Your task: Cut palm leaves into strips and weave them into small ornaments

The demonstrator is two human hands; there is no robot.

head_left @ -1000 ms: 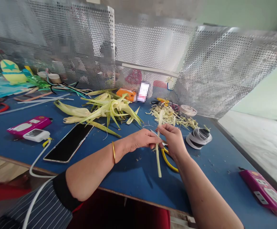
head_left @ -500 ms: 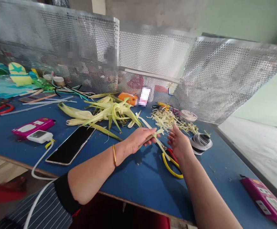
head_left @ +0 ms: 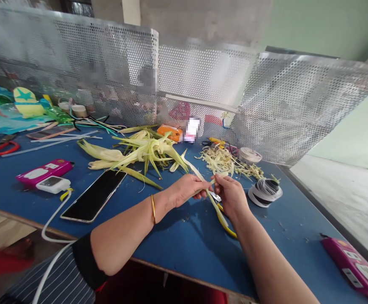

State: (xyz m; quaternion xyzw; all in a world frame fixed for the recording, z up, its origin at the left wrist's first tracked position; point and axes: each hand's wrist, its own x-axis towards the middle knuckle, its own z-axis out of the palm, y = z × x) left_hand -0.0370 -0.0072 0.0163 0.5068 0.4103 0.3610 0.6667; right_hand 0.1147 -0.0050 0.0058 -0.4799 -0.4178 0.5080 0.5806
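Observation:
My left hand (head_left: 192, 186) pinches a pale green corn husk strip (head_left: 214, 207), one end of which trails down toward the table. Close beside it, my right hand (head_left: 230, 192) closes its thumb and finger on another end of the husk. Below the hands lie scissors with yellow handles (head_left: 231, 232), partly covered by the right hand and the strip. A heap of corn husks (head_left: 152, 147) spreads over the table behind my left hand. Thin husk shreds (head_left: 218, 158) are piled beyond my right hand.
On the blue table (head_left: 177, 240) a phone (head_left: 95, 195) and a magenta power strip (head_left: 46, 172) lie to the left. A spool of white and black cord (head_left: 265, 193) stands right of my hand. Another magenta power strip (head_left: 355, 264) sits at the right edge. Perforated metal panels (head_left: 199, 71) stand behind.
My right hand has moved left and closed on the husk near my left hand; before, it was apart from it with fingers loose. My left hand keeps its grip.

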